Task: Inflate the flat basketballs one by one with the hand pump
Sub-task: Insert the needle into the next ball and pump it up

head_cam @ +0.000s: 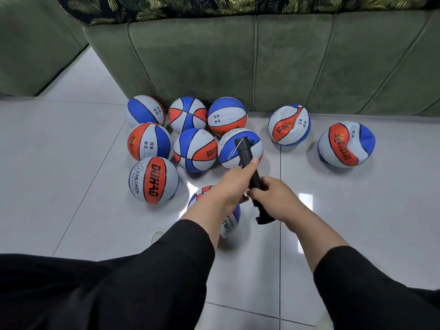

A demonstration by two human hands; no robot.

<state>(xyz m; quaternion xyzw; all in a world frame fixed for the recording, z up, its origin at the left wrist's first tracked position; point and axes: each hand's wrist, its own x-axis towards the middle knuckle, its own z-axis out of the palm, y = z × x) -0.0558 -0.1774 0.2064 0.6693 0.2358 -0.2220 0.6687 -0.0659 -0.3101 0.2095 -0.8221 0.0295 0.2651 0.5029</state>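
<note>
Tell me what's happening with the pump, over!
Both hands hold black pump. Ball waits beneath. Two dented balls right. Nothing blocking.

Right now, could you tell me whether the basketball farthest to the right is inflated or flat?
Flat: the far-right basketball is dented and creased, its panels buckled inward, unlike the round balls on the left.

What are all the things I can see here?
round balls: seven, blue, orange and grey, clustered on the floor by the sofa
dented balls: two, same colours, apart on the right
ball under the arms: one, partly hidden
pump: one, black, held above the balls
sofa: one, green, behind
floor: white tiles
left hand: grips the pump's barrel
right hand: grips the pump lower down
sleeves: two, black
</note>
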